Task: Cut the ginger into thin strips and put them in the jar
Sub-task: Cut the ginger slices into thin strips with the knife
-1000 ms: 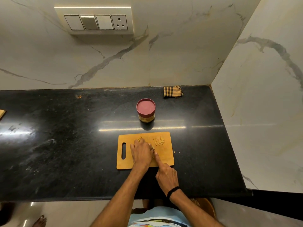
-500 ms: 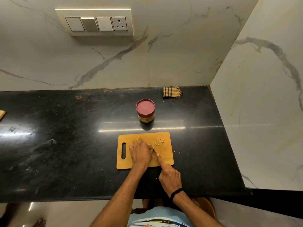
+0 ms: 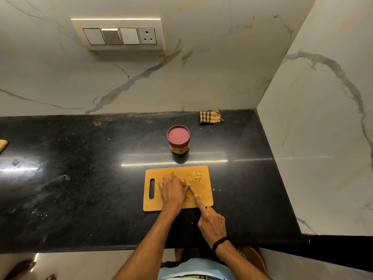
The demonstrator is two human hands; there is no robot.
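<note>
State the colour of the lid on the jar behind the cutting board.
The small jar's round lid is dull pinkish red, clearest in the head view.

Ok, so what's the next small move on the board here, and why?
Probably another thin slice: bring the knife down close beside the left hand. That hand holds the ginger on the cutting board, the right hand grips the knife with its forefinger along the blade, only a few strips lie cut, and the jar has its lid on.
</note>
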